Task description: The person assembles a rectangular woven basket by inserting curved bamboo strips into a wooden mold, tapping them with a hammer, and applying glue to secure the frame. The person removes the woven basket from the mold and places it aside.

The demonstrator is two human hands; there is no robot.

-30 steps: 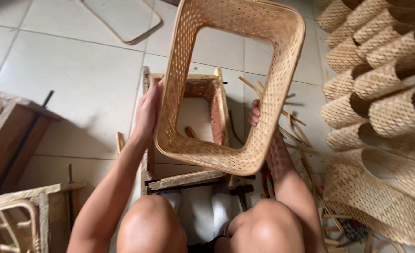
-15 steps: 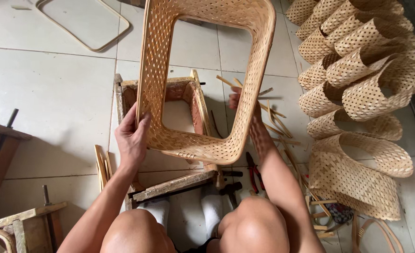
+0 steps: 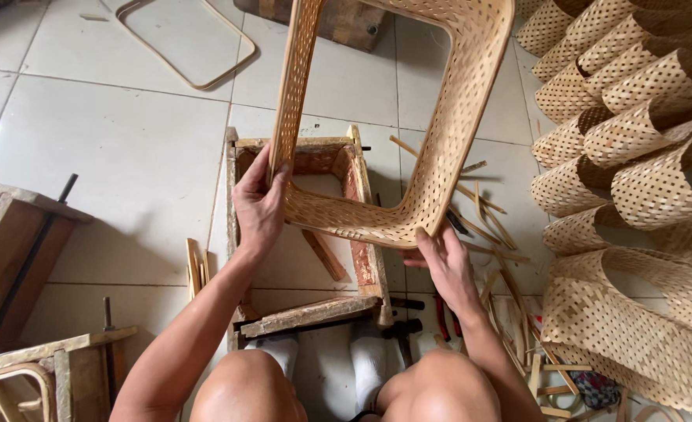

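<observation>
Woven square basket frame (image 3: 408, 117) held up over the wooden mould box (image 3: 307, 234) on the floor, tilted, far edge out of view. Left hand (image 3: 258, 205) grasps the near-left corner, thumb inside the weave; right hand (image 3: 448, 262) cups the near-right corner from below, fingers curled on it. Judgement — keep both grips at the corners, turn slowly, avoid crushing the weave. Woven sheets (image 3: 635, 156) stacked right.
</observation>
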